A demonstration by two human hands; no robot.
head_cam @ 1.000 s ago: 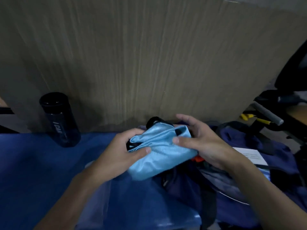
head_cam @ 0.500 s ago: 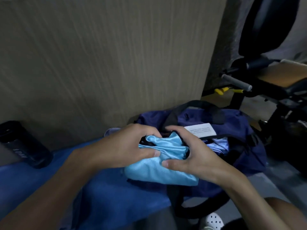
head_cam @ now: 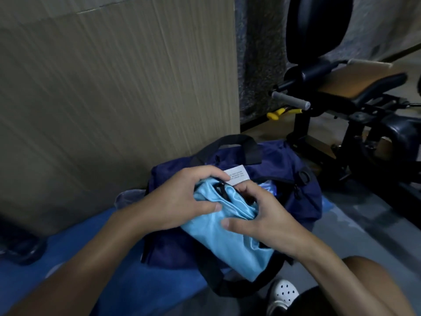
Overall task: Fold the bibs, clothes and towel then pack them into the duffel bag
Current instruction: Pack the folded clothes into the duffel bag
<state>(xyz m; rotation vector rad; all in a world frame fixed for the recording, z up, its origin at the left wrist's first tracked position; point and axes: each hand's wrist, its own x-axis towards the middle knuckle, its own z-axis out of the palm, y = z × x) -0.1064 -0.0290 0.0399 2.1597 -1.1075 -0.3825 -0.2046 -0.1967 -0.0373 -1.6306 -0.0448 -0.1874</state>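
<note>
Head view, dim light, some blur.

- Light-blue garment: satin-like, folded into a compact bundle, held over the open top of the duffel bag. Its near end hangs across the bag's near rim.
- Left grip: clamped on the bundle's left side, with the thumb pressed on the top face and the fingers curled over the far edge.
- Right grip: grasping the same bundle from the right, with the thumb flat on the fabric and the fingers curled into the folds at the far end.
- Duffel bag: navy, mouth open, at the right edge of the blue tabletop, just beside the brown panel. A black strap handle arches over its far side. A white label shows just behind the fingers. Something pale blue lies inside, but I cannot tell what it is.
- Grey cloth: lies left of the bag, against the panel.
- Dark bottle: at the far left, blurred.
- Exercise bench: behind the bag, to the right.
- White perforated shoe: on the floor below.
</note>
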